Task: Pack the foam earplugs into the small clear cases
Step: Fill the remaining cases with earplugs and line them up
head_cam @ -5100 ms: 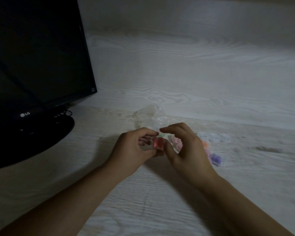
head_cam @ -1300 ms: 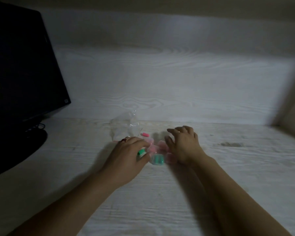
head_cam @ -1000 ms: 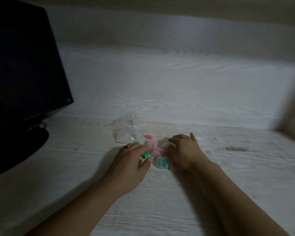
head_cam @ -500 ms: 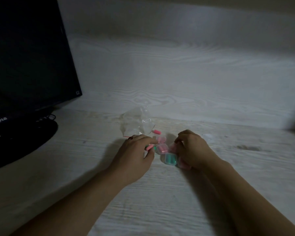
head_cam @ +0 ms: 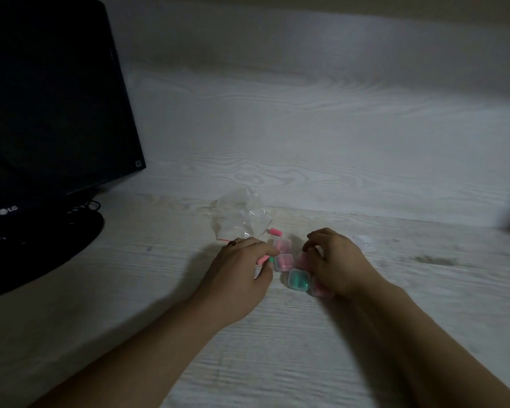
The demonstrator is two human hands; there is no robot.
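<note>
Earplugs: I see a loose pink earplug on the desk beside the crumpled clear bag; filled clear cases clustered btwn both hands, one w/ teal plugs, others pink. Largest first: monitor, "LG" readable on its lower bezel. Left hand pinches a pink plug, a teal one alongside; half a sec ago it held the same, so that pair isn't cased yet. Right hand, fingers curled over the cases; can't tell if it grips one.

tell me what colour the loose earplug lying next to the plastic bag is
Pink. The loose earplug lies beside the plastic bag, seen in the head view.
</note>
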